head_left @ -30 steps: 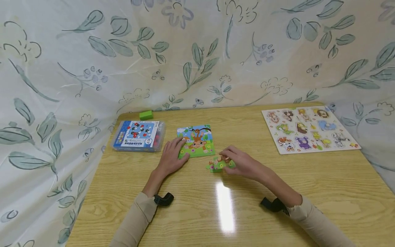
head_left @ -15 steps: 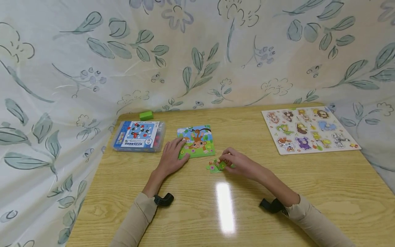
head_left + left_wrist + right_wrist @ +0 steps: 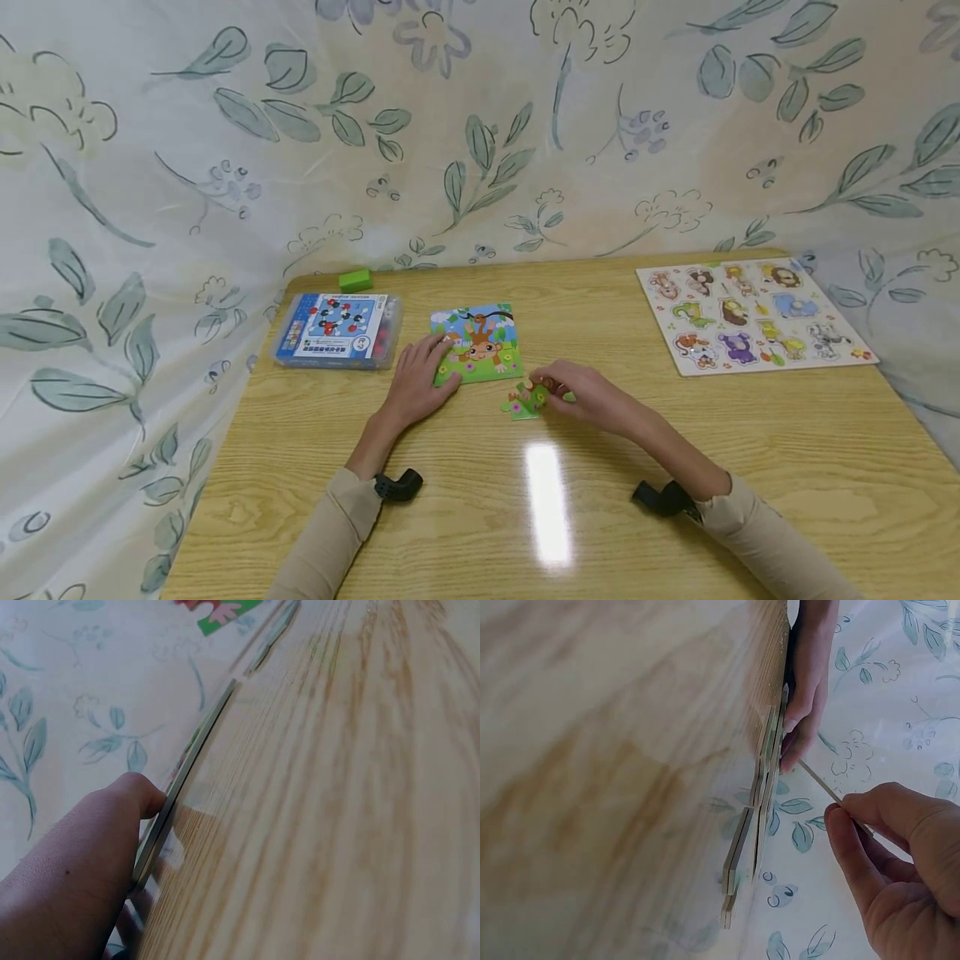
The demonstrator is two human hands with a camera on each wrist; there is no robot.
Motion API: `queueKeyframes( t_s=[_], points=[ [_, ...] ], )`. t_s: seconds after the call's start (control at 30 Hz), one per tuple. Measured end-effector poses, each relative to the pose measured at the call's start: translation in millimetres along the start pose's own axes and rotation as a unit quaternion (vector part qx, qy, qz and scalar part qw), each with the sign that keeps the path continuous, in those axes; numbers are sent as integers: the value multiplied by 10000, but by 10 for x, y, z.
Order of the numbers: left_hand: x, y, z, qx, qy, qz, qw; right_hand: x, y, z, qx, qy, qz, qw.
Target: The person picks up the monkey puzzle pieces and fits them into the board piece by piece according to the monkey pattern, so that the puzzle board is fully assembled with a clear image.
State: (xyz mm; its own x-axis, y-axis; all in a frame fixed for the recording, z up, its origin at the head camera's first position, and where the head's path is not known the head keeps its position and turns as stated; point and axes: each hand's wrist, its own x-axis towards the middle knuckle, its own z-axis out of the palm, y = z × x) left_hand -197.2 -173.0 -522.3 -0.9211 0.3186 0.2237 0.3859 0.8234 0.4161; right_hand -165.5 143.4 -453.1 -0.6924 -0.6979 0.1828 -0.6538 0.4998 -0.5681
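My left hand [image 3: 416, 383] rests over the left edge of a square monkey picture board [image 3: 491, 360], with the thumb along its near edge. In the left wrist view the thumb [image 3: 139, 793] lies on the board's thin side. Just right of the board, my right hand [image 3: 588, 402] pinches a green and brown jigsaw piece [image 3: 539, 393] between thumb and fingertips. The right wrist view shows that piece [image 3: 819, 780] edge-on, tilted and clear of the table. Beneath it lie several other jigsaw pieces [image 3: 519, 409], partly hidden by the hand.
A clear plastic box with a molecule-model label [image 3: 337, 327] stands left of the left hand. Behind it is a green block [image 3: 356, 280]. At the right back lies a white animal puzzle board [image 3: 750, 312]. A floral cloth [image 3: 480, 125] hangs behind the wooden table [image 3: 450, 500].
My right hand has turned the jigsaw piece, lifting and tilting it over the others, with only a slight shift of the hand. The left hand and picture board stay in place.
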Motion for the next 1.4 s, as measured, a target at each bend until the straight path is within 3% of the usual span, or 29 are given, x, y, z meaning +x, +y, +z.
queueKeyframes(
  t_s=[0.33, 0.57, 0.7, 0.97, 1.2, 1.4],
  points=[
    [4, -10, 9, -20, 42, 17, 10000, 21, 36, -37, 429, 71, 102, 9990],
    [-37, -24, 45, 28, 181, 112, 9998, 149, 53, -63, 660, 185, 285, 9972],
    [-9, -15, 31, 64, 155, 115, 9998, 220, -2, -87, 714, 230, 186, 9970],
    [10, -22, 4, 89, 95, 77, 9999, 214, 7, -26, 811, -46, 90, 9967],
    [11, -16, 8, 38, 113, 78, 9999, 206, 1, 95, 1106, -726, 380, 9905],
    [8, -18, 18, 18, 120, 104, 9999, 171, 18, 88, 1178, -583, 392, 9905]
  ],
)
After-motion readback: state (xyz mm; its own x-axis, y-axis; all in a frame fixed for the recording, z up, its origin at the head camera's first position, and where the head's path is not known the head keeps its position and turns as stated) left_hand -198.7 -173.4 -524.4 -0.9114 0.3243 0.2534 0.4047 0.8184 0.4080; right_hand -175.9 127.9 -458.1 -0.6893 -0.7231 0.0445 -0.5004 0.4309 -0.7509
